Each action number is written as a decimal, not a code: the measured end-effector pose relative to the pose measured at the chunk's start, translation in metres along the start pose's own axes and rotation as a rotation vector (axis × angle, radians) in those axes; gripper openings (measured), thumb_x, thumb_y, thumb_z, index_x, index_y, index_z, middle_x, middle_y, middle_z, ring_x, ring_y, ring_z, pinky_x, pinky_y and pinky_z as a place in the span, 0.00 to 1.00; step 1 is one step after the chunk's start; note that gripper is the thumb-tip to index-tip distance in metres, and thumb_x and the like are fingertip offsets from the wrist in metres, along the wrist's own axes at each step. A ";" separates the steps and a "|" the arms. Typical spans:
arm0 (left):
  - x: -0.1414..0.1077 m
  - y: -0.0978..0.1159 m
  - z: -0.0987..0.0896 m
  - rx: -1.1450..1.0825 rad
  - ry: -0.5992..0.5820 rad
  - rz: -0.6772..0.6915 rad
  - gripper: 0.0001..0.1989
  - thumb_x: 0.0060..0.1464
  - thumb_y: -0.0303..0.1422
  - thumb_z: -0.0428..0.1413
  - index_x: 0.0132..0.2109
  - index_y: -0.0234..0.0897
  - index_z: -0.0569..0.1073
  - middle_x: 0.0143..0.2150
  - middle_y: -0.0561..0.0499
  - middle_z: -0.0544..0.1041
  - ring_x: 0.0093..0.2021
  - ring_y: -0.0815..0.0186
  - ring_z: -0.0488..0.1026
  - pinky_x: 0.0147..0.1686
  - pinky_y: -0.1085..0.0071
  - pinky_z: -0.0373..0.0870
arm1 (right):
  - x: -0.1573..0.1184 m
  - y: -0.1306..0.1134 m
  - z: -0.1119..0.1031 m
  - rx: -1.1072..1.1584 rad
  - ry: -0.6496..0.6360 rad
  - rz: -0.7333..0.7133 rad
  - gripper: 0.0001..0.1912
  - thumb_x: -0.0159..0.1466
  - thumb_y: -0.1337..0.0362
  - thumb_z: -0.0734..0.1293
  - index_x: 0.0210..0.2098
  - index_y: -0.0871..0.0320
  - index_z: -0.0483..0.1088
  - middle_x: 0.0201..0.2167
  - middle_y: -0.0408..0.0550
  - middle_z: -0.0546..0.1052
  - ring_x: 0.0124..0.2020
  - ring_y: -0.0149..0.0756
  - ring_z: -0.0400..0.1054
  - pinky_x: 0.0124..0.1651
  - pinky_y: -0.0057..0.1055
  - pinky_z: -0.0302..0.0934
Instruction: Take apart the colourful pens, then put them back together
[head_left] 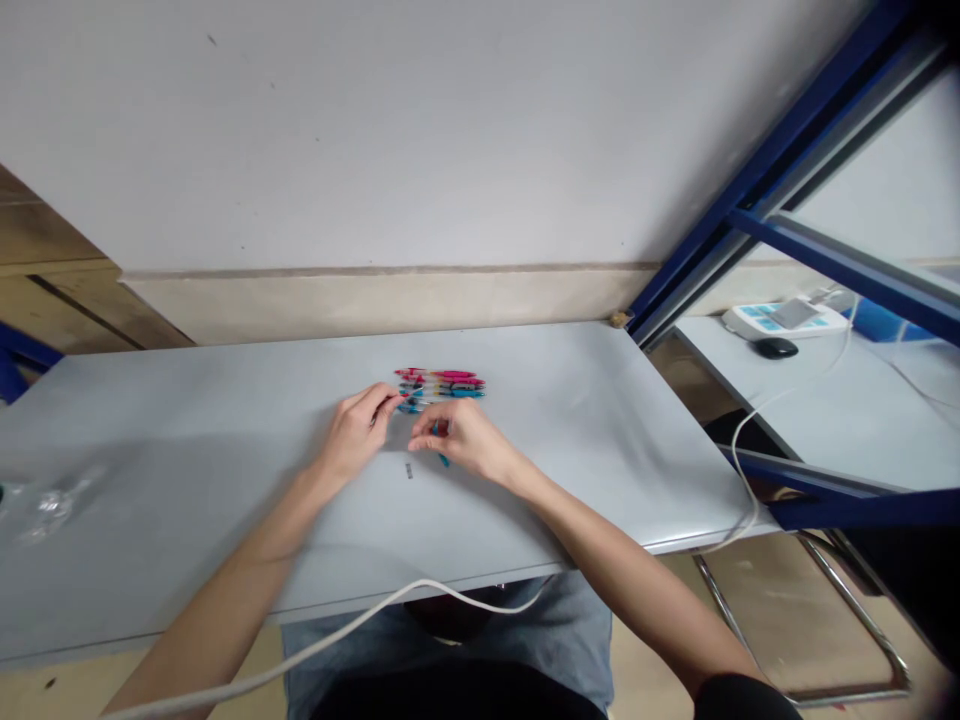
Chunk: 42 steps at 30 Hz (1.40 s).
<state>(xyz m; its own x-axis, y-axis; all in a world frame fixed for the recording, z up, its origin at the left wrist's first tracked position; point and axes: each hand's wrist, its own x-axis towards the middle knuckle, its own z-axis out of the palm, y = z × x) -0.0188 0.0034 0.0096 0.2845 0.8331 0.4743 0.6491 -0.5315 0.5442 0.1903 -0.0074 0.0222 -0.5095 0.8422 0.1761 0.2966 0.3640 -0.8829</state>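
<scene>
Several pink, dark and blue pens [459, 382] lie side by side on the light grey table [225, 440]. At their left end my left hand [358, 430] is closed in a pinch on a thin pen part with a red tip. My right hand [465, 437] is just right of it, fingers curled round a blue pen piece [443, 459] that shows below the palm. Whether its fingertips hold anything more is too small to tell. A small dark grey piece [409, 471] rests on the table below the hands.
Crumpled clear plastic [52, 510] lies at the table's left. A white cable [427, 583] crosses the front edge. Beyond the blue metal frame [750, 215] at right are a black mouse [775, 348] and a white device [787, 319] on another table.
</scene>
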 end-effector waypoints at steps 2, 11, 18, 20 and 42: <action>0.001 -0.008 -0.002 0.015 -0.003 -0.026 0.10 0.69 0.34 0.51 0.42 0.39 0.76 0.37 0.52 0.81 0.34 0.68 0.75 0.38 0.74 0.69 | -0.003 -0.001 0.000 -0.213 -0.081 -0.107 0.10 0.61 0.60 0.77 0.38 0.57 0.79 0.37 0.46 0.78 0.38 0.34 0.69 0.41 0.30 0.60; -0.002 -0.008 0.002 0.057 -0.144 0.071 0.12 0.70 0.33 0.48 0.45 0.39 0.77 0.43 0.50 0.81 0.42 0.64 0.78 0.44 0.70 0.69 | -0.005 0.002 0.014 -0.444 -0.221 -0.356 0.07 0.66 0.74 0.69 0.33 0.58 0.75 0.38 0.48 0.75 0.42 0.38 0.67 0.53 0.35 0.60; -0.001 -0.001 0.005 -0.020 -0.136 0.107 0.11 0.70 0.29 0.48 0.45 0.38 0.76 0.40 0.50 0.78 0.39 0.65 0.76 0.41 0.70 0.68 | 0.002 0.004 -0.015 -0.118 0.320 -0.147 0.05 0.69 0.70 0.66 0.38 0.57 0.74 0.36 0.48 0.79 0.38 0.37 0.72 0.44 0.32 0.63; -0.001 -0.001 0.006 -0.039 -0.128 0.106 0.11 0.70 0.29 0.48 0.46 0.39 0.75 0.40 0.50 0.77 0.39 0.66 0.75 0.41 0.70 0.68 | 0.004 0.008 -0.017 -0.088 0.341 -0.140 0.05 0.68 0.70 0.67 0.37 0.57 0.76 0.37 0.48 0.80 0.40 0.38 0.73 0.45 0.33 0.63; -0.006 0.014 0.011 0.053 -0.137 0.097 0.15 0.67 0.41 0.55 0.34 0.39 0.76 0.29 0.55 0.78 0.25 0.70 0.69 0.29 0.74 0.61 | 0.006 0.010 0.002 0.258 0.184 0.063 0.23 0.65 0.48 0.70 0.24 0.58 0.67 0.18 0.41 0.70 0.21 0.29 0.58 0.26 0.27 0.51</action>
<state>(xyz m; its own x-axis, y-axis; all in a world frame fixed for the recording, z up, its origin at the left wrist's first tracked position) -0.0039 -0.0070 0.0071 0.4387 0.7935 0.4219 0.6491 -0.6044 0.4619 0.1890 0.0001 0.0137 -0.3354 0.9261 0.1729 0.0966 0.2164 -0.9715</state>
